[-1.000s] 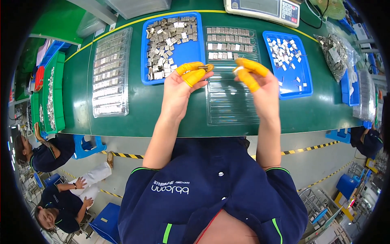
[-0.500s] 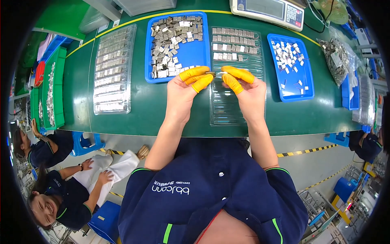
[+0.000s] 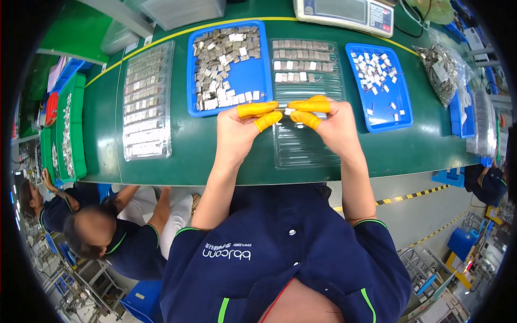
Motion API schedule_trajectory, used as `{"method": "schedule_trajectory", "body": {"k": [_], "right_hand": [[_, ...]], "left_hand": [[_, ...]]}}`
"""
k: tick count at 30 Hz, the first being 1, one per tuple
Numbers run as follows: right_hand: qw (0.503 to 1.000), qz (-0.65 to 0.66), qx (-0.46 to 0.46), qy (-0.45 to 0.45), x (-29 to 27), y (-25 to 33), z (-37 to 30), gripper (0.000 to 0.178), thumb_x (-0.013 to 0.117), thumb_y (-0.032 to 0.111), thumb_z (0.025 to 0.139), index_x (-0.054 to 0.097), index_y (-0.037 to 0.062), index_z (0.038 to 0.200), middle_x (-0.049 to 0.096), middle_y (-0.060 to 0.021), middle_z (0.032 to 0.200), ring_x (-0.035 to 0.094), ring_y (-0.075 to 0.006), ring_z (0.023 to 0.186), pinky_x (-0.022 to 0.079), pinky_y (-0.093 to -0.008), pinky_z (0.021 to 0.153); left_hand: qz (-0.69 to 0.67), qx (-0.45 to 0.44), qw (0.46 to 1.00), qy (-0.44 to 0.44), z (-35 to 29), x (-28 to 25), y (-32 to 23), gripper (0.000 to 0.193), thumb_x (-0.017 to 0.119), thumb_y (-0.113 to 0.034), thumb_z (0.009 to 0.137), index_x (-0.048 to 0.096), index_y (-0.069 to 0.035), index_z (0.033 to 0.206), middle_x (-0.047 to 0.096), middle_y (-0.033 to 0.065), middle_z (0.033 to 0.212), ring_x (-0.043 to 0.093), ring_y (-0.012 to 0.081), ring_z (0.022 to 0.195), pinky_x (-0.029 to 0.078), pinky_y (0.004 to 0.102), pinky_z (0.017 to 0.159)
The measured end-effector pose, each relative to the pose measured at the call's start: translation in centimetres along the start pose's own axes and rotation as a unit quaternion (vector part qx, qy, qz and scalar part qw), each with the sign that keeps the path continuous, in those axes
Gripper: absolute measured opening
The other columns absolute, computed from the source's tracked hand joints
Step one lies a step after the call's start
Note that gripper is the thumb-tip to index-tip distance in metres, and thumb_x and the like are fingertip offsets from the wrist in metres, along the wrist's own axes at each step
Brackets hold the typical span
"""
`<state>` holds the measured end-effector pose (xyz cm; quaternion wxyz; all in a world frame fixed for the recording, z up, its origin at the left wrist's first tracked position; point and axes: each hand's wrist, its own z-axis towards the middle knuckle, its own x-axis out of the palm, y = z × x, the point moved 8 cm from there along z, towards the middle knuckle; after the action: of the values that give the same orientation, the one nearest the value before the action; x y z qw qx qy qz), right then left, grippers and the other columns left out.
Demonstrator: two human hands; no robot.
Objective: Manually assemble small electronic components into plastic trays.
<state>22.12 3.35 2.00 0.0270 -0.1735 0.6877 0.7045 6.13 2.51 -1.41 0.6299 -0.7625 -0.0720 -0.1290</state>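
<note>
My left hand (image 3: 241,126) and my right hand (image 3: 335,123) meet over the clear ribbed plastic tray (image 3: 301,153), yellow finger cots on thumbs and fingers. The right fingertips pinch a small white block (image 3: 289,111). It lies against the left fingertips, which are closed on a small grey metal piece, now mostly hidden. Rows of grey and white pieces (image 3: 301,54) fill the far part of the clear tray. Left of it, a blue tray (image 3: 245,81) holds many loose grey metal pieces. To the right, a smaller blue tray (image 3: 385,117) carries white blocks with thin wires.
A filled clear tray (image 3: 146,116) lies at left, near green bins (image 3: 79,124). A scale (image 3: 350,16) stands at the back. At right are a bag of parts (image 3: 439,72) and stacked clear trays (image 3: 483,126). A seated co-worker (image 3: 118,231) is at lower left.
The white block and the metal piece, a little apart before, have come together between my fingertips. My hands sit slightly lower in view. The co-worker at lower left has leaned toward the table.
</note>
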Motion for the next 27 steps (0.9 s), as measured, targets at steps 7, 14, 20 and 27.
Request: {"method": "schedule_trajectory", "body": {"k": [7, 14, 20, 27], "right_hand": [[0.993, 0.098, 0.058, 0.040, 0.4, -1.1, 0.3, 0.022, 0.075, 0.013, 0.067, 0.069, 0.0044, 0.086, 0.067, -0.0050, 0.073, 0.060, -0.0100, 0.066, 0.048, -0.0242, 0.063], [0.957, 0.273, 0.062, 0.078, 3.3, -2.3, -0.6, 0.017, 0.072, 0.000, 0.065, 0.066, -0.0030, 0.081, 0.064, -0.0062, 0.078, 0.060, -0.0122, 0.074, 0.048, -0.0243, 0.068], [0.979, 0.199, 0.045, 0.009, 2.4, -1.4, -1.2, 0.016, 0.071, 0.005, 0.068, 0.066, -0.0003, 0.082, 0.063, -0.0067, 0.077, 0.059, -0.0136, 0.073, 0.047, -0.0251, 0.070], [0.969, -0.065, -0.168, -0.167, 1.8, 1.4, -0.8, 0.019, 0.066, 0.015, 0.075, 0.063, 0.0046, 0.090, 0.059, -0.0063, 0.082, 0.057, -0.0243, 0.079, 0.046, -0.0317, 0.076]], "left_hand": [[0.022, -0.035, 0.999, 0.013, 0.3, -0.3, 1.1, 0.023, 0.066, 0.004, 0.072, 0.062, 0.006, 0.095, 0.064, 0.0116, 0.090, 0.061, 0.0156, 0.082, 0.048, 0.0266, 0.077], [-0.164, -0.101, 0.980, 0.050, -1.3, -0.6, 3.0, 0.023, 0.062, 0.001, 0.076, 0.052, 0.000, 0.097, 0.058, 0.0075, 0.091, 0.056, 0.0152, 0.078, 0.046, 0.0253, 0.067], [-0.202, -0.087, 0.973, 0.075, -1.1, -0.3, 4.6, 0.026, 0.061, 0.000, 0.079, 0.055, 0.003, 0.104, 0.060, 0.0091, 0.098, 0.058, 0.0140, 0.081, 0.047, 0.0221, 0.073], [0.005, 0.031, 0.992, -0.119, -0.5, -0.8, 0.7, 0.018, 0.055, -0.008, 0.088, 0.059, 0.006, 0.097, 0.062, 0.0082, 0.089, 0.058, 0.0103, 0.076, 0.047, 0.0212, 0.070]]}}
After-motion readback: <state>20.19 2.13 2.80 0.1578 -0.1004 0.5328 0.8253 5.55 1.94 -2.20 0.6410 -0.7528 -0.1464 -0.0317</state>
